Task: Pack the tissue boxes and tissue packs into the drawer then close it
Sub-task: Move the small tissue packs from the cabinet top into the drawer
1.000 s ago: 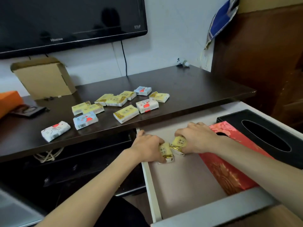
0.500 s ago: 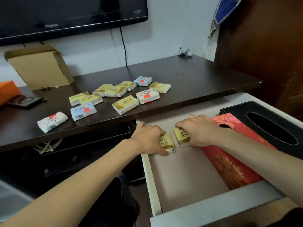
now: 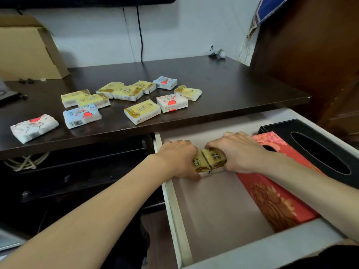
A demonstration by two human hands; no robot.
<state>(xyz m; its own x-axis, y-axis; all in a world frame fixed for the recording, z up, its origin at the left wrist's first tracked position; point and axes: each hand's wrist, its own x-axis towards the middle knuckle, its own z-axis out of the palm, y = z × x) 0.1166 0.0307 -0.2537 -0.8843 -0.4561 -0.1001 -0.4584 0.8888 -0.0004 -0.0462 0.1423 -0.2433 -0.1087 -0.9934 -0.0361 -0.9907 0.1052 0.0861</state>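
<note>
The white drawer [image 3: 223, 206] stands pulled out below the dark desk [image 3: 233, 88]. Inside it, at the far left, my left hand [image 3: 177, 158] holds one yellow tissue pack [image 3: 198, 165] and my right hand [image 3: 237, 151] holds a second yellow tissue pack [image 3: 214, 158]; the two packs touch side by side on the drawer floor. A red tissue box [image 3: 275, 195] lies along the drawer's right side, with a black tissue box [image 3: 314, 150] beside it. Several more tissue packs, yellow [image 3: 142, 111], white-red [image 3: 172, 102] and blue [image 3: 81, 115], lie scattered on the desk.
A cardboard box [image 3: 27, 49] sits at the desk's back left. A black cable [image 3: 140, 33] hangs down the wall. A small figurine [image 3: 217, 53] rests at the back right. A brown wooden cabinet [image 3: 310, 45] stands to the right. Cords [image 3: 25, 162] lie under the desk.
Both hands have lowered their yellow packs from a tilted hold to flat on the drawer floor and pressed them together. The view has dropped lower and closer.
</note>
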